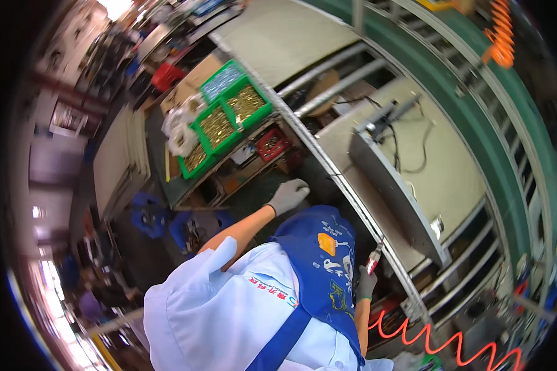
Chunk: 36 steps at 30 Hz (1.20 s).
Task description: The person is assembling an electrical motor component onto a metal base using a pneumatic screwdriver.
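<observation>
My right hand (365,285), in a grey glove, grips a red and silver air screwdriver (373,260) beside the metal table edge. Its thin tip points up past the rail. My left hand (289,196), also gloved, is held over the gap between the parts bench and the table. Its fingers are curled together, and whatever they may hold is hidden. A long grey metal panel (399,195) with dark cables (395,148) lies on the pale tabletop (457,162), apart from both hands.
Green bins (216,126) of brass-coloured and silvery small parts stand on the left bench, by clear plastic bags (182,136). A red bin (272,144) sits below. A red coiled hose (414,339) crosses the lower right. Beyond the table runs a green conveyor (476,130) with metal rails.
</observation>
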Motion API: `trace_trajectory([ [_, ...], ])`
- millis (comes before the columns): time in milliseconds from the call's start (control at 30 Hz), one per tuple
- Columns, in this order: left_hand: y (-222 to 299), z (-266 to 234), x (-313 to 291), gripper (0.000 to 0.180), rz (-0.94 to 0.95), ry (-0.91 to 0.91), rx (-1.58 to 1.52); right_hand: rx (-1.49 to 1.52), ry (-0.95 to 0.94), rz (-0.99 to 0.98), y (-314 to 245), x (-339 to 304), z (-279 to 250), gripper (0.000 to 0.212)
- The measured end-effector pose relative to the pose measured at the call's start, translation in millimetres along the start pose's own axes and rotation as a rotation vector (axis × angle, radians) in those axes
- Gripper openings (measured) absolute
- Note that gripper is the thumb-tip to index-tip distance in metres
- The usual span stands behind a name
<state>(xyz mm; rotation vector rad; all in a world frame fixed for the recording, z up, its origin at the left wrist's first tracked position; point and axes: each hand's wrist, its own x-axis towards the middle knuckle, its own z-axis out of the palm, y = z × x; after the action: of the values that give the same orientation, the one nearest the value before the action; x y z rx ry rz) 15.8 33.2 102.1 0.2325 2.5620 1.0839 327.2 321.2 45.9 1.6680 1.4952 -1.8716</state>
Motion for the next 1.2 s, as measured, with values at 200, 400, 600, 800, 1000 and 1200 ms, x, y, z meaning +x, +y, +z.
trace_trajectory([
  [200, -165.6, -111.7, -28.7, 0.031, -0.451, 0.538, 0.047, -0.041, 0.039, -0.112, -12.2, -9.7, 19.8, 0.016],
  [400, -269.1, -233.0, -48.9, 0.033, -0.619, 0.662, 0.386, -0.180, 0.168, -0.105, -39.9, -45.3, 44.8, 0.018],
  [600, -325.1, -312.2, -12.2, 0.063, -0.913, 0.427, 0.387, 0.035, 0.194, 0.151, -35.7, -22.1, 59.4, 0.022],
  [800, -356.6, -306.2, -2.7, 0.054, -0.816, 0.481, 0.381, 0.092, 0.246, 0.180, -35.0, -26.1, 76.4, 0.031],
  [1000, -375.1, -306.3, -7.8, 0.028, -0.618, 0.588, 0.287, 0.078, 0.290, 0.216, -33.6, -23.3, 89.1, 0.027],
  [1200, -379.0, -314.4, -23.0, 0.023, -0.613, 0.763, 0.115, 0.174, 0.298, 0.256, -32.8, -21.1, 89.5, 0.029],
])
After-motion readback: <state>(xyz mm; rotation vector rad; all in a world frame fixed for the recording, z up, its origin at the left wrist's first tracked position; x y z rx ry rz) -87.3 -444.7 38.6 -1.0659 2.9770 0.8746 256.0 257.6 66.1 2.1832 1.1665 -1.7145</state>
